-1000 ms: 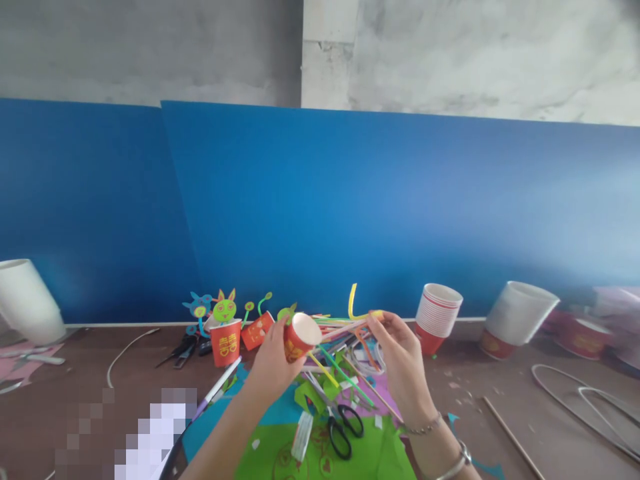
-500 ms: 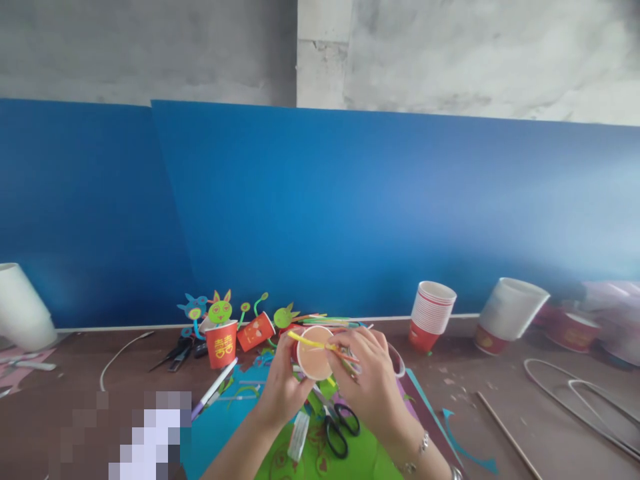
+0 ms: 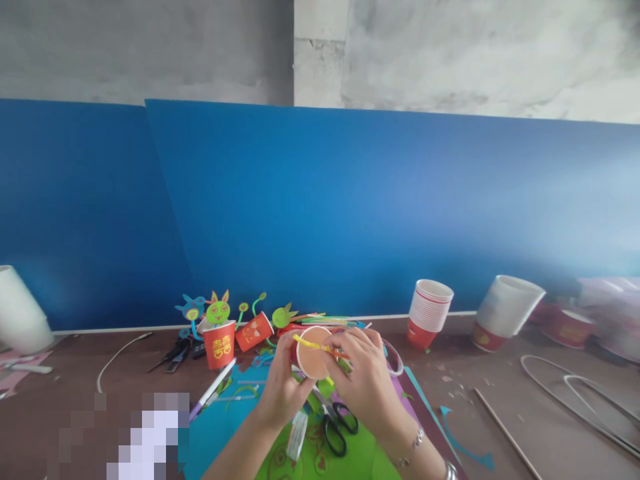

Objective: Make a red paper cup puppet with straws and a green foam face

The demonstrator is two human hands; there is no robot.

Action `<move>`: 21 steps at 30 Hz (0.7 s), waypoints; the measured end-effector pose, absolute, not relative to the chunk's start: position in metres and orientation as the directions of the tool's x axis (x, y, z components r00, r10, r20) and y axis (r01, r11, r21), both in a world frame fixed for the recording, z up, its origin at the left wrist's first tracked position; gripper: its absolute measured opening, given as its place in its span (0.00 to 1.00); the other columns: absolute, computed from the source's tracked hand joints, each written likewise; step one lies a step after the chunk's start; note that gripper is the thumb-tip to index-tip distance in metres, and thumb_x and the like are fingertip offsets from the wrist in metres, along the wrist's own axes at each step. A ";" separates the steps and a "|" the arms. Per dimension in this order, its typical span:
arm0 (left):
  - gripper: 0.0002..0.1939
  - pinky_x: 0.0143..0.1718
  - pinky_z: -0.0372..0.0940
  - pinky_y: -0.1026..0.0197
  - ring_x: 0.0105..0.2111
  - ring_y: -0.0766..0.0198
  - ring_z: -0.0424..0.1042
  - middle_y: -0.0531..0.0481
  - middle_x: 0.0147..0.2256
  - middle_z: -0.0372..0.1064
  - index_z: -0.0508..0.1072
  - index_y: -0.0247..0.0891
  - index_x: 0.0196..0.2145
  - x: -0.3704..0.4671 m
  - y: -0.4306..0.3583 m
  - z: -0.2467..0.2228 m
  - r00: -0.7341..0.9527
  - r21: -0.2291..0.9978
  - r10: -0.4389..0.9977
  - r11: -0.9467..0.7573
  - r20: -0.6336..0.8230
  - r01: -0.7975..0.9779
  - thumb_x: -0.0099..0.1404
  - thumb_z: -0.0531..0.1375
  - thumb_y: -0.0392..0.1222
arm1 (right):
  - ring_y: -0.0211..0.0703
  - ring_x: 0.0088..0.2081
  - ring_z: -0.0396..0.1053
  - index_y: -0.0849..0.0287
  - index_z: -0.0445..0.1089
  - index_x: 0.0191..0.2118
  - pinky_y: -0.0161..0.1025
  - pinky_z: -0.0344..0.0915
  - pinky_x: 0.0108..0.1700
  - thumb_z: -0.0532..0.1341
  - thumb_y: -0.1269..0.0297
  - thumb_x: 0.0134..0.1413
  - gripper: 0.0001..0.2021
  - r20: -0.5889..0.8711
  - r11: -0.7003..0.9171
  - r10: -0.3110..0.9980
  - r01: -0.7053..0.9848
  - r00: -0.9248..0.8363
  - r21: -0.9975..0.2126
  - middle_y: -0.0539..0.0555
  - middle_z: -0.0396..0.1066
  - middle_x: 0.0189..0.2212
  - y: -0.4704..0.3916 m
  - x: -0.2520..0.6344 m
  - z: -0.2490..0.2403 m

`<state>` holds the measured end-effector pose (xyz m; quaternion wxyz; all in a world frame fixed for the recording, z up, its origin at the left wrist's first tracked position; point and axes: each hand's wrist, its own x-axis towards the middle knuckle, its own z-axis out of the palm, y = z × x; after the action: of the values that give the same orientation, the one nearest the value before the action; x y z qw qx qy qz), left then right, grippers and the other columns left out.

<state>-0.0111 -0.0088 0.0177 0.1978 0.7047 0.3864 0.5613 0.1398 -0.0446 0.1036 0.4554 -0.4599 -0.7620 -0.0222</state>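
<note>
My left hand [image 3: 284, 383] grips a red paper cup [image 3: 313, 360] from the side, its pale round end and white rim turned toward me. Across that end lies a yellow strip [image 3: 311, 343] that looks like a pipe cleaner. The fingers of my right hand [image 3: 363, 370] pinch its right end against the cup; thin orange strips [image 3: 340, 351] show by these fingertips. Below the hands, black-handled scissors [image 3: 335, 427] rest on a green paper sheet [image 3: 350, 460]. A small white packet [image 3: 297, 437] is beside them.
Red cups [image 3: 220, 345] with paper animal faces [image 3: 218, 311] stand at the back left, one tipped over. Coloured sticks [image 3: 325, 321] lie behind my hands. Cup stacks [image 3: 430, 313] stand right. A white marker [image 3: 215, 387], a thin rod [image 3: 505, 430] and a cable [image 3: 550, 373] lie about.
My right fingers have shifted slightly over the cup, and less of the orange strips shows. The left hand keeps its hold. The whole view has drifted a little.
</note>
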 end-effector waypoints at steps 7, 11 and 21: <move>0.26 0.47 0.65 0.52 0.49 0.53 0.67 0.42 0.49 0.63 0.58 0.42 0.52 -0.010 -0.011 0.021 0.087 0.722 0.767 -0.630 0.635 0.287 0.59 0.62 0.38 | 0.45 0.34 0.68 0.56 0.68 0.28 0.44 0.53 0.45 0.60 0.73 0.49 0.05 0.666 0.535 0.729 0.740 -0.160 -0.408 0.50 0.73 0.26 -0.045 0.139 0.103; 0.26 0.47 0.65 0.51 0.49 0.52 0.67 0.42 0.49 0.64 0.58 0.42 0.52 -0.009 -0.011 0.021 0.085 0.703 0.751 -0.646 0.655 0.297 0.58 0.62 0.37 | 0.43 0.32 0.68 0.56 0.67 0.27 0.44 0.52 0.46 0.58 0.76 0.47 0.07 0.667 0.538 0.726 0.743 -0.169 -0.398 0.48 0.73 0.25 -0.047 0.140 0.106; 0.25 0.47 0.65 0.51 0.49 0.52 0.67 0.42 0.48 0.65 0.60 0.42 0.51 -0.008 -0.008 0.010 0.081 0.674 0.730 -0.664 0.679 0.324 0.57 0.62 0.34 | 0.42 0.28 0.67 0.56 0.67 0.23 0.43 0.53 0.43 0.59 0.77 0.42 0.07 0.572 0.417 0.814 0.786 -0.100 -0.456 0.48 0.72 0.22 -0.046 0.137 0.100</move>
<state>-0.0078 -0.0081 0.0098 0.1784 0.7131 0.3693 0.5686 0.1374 -0.0462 0.0995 0.3984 -0.5395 -0.7416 0.0179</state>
